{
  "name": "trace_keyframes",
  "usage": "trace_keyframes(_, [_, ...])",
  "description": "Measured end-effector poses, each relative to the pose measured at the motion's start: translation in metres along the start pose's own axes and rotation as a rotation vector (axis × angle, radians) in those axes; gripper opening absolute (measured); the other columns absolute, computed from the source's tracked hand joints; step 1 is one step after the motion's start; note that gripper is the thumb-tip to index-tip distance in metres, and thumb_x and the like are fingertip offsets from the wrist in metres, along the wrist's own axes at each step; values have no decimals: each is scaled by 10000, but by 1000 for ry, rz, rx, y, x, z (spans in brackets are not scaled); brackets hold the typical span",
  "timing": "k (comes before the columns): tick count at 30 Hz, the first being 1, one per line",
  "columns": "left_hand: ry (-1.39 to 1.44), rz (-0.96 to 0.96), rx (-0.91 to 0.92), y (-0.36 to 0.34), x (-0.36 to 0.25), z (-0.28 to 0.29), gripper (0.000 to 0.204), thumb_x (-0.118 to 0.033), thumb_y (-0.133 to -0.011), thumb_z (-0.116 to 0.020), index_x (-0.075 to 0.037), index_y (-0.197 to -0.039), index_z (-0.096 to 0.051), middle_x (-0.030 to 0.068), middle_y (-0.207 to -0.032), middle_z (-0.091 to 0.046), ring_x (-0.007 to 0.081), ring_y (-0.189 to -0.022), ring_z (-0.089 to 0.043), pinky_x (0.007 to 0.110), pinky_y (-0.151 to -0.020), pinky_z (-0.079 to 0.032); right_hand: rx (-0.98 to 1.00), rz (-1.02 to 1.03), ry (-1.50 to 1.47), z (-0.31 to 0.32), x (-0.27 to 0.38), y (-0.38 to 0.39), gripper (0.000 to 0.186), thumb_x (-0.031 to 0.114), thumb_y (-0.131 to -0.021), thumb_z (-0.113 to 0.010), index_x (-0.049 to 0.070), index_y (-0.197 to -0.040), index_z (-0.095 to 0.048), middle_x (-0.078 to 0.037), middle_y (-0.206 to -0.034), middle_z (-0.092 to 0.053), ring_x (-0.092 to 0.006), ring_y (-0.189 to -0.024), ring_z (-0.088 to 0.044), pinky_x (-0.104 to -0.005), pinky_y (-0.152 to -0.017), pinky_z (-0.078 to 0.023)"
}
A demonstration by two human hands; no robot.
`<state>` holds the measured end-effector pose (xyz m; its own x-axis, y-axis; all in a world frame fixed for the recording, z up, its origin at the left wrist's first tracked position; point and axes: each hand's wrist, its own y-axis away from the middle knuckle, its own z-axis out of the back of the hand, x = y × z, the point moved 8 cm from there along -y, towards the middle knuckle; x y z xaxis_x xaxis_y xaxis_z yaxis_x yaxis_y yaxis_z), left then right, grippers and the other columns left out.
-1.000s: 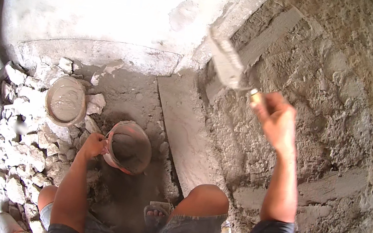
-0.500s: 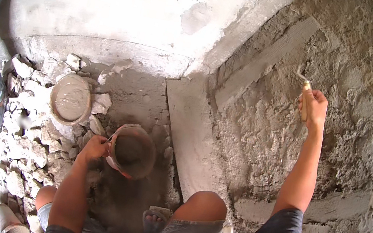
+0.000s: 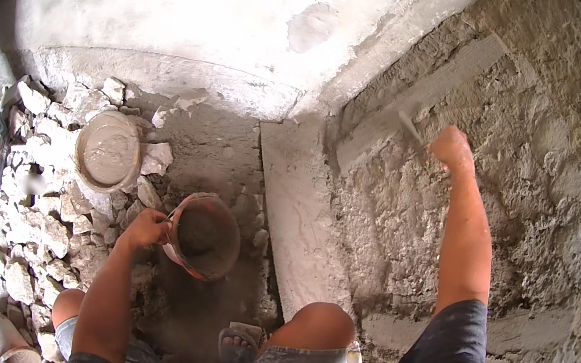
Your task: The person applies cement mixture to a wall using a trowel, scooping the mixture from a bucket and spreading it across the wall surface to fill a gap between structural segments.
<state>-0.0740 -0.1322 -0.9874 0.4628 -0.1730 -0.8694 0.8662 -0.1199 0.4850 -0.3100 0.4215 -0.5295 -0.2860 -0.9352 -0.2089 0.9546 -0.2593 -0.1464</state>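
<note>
Reddish plastic forms the bucket (image 3: 223,218) left of centre, grey mix inside, the left grip (image 3: 147,227) closed on its left edge. Far right, the right grip (image 3: 453,149) holds a trowel (image 3: 411,128) before the rough wall (image 3: 526,198); whether the blade touches, I cannot tell.
</note>
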Motion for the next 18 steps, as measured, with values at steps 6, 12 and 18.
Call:
trace_keyframes(6, [1,5,40,-3,2,2,201,-117,-964,-649,69,-967,-726,112,-805,-725,171,-686,-691,307,-648,-585,-3,-121,-50,73,-16,0,333,136,-887,-619,-47,-1137,-739,-302,-1209,-705,-413,-1166,-693,-476,-983,-557])
trace_keyframes(12, [15,-7,54,-6,3,-2,208,-117,-964,-649,76,-969,-725,116,-802,-724,176,-683,-696,310,-649,-585,-502,-53,60,159,2,70,378,240,-945,-651,-75,-1153,-677,-275,-1108,-735,-455,-1099,-693,-484,-927,-563])
trace_keyframes(18, [64,13,34,2,0,1,201,-104,-977,-642,80,-967,-723,116,-808,-725,181,-692,-702,317,-671,-599,-377,161,-598,101,8,117,297,318,-960,-746,28,-1007,-706,-116,-833,-741,-167,-668,-674,-364,-572,-528])
